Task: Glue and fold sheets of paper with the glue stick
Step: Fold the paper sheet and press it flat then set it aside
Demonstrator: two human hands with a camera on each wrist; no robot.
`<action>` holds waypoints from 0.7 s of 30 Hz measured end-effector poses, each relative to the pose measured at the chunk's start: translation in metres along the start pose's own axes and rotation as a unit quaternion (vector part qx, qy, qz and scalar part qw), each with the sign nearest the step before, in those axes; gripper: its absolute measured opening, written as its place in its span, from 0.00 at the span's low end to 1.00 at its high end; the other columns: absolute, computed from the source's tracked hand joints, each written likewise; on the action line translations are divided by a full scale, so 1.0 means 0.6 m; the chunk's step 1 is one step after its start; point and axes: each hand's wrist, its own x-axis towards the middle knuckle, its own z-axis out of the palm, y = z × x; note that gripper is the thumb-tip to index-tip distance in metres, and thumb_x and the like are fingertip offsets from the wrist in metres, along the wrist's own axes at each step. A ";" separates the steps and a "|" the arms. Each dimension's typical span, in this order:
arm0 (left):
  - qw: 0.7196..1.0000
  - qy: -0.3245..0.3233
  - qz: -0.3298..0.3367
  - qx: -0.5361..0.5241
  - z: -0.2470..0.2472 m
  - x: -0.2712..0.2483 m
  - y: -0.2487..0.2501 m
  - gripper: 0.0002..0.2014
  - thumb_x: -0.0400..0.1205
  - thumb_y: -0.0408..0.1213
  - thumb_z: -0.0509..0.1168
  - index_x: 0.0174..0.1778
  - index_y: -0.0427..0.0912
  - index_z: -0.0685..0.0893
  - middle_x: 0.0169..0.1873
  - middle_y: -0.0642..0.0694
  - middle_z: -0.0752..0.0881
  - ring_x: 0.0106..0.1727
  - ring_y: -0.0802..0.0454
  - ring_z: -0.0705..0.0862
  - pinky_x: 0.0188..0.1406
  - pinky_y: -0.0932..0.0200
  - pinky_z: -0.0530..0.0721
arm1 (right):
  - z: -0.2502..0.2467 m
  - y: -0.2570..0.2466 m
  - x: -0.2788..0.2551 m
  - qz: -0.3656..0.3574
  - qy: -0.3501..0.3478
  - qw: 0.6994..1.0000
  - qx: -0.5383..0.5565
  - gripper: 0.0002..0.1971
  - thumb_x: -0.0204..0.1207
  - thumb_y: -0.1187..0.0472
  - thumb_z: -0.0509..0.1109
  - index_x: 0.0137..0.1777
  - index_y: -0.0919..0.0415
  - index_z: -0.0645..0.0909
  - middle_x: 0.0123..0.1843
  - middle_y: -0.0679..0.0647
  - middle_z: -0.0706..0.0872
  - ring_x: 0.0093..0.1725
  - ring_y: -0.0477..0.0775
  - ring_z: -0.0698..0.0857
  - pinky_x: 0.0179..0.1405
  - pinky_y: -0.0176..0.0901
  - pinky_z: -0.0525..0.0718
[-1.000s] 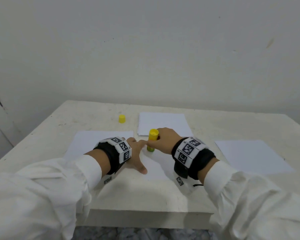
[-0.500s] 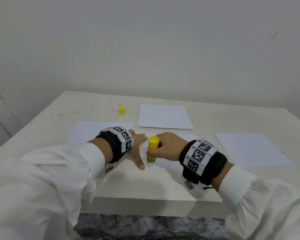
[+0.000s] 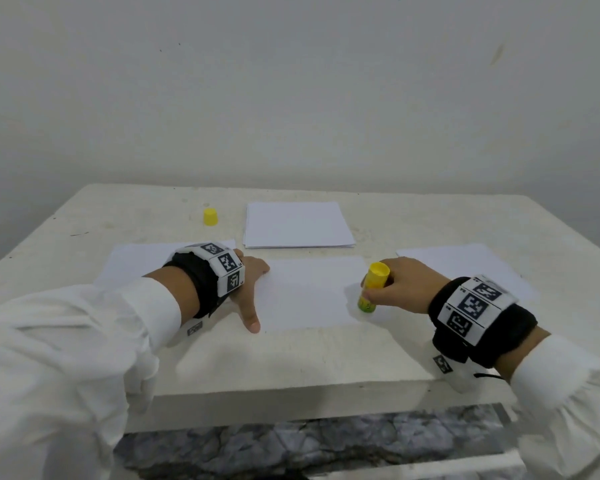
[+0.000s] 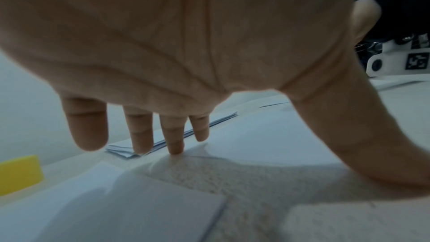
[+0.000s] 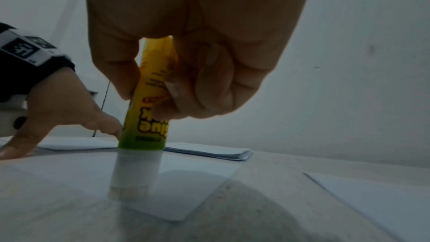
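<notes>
Item: our right hand (image 3: 400, 285) grips the glue stick (image 3: 373, 287), tip on the sheet (image 3: 309, 292) at 3 o'clock; our left hand (image 3: 248, 289), fingers spread flat, presses its 9 o'clock edge.

A plain pale wall (image 3: 291, 98) stands behind a white table (image 3: 291, 362) with a thick, rough top. Under its front edge, a grey marbled floor (image 3: 291, 448) shows.

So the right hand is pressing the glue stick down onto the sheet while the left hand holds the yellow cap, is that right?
Not quite. The left hand holds nothing: it lies flat, fingers spread, at the sheet's left edge. The yellow cap stands alone farther back on the table, as the head view shows. The right hand does press the glue stick onto the sheet.
</notes>
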 end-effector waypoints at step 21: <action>0.998 0.050 0.031 -0.028 -0.064 0.026 0.112 0.54 0.63 0.66 0.75 0.82 0.52 0.57 0.80 0.49 0.61 0.79 0.45 0.62 0.77 0.48 0.62 | -0.044 0.024 0.152 0.042 0.029 0.999 0.006 0.10 0.76 0.55 0.68 0.39 0.60 0.77 0.41 0.57 0.82 0.41 0.56 0.79 0.40 0.42 0.75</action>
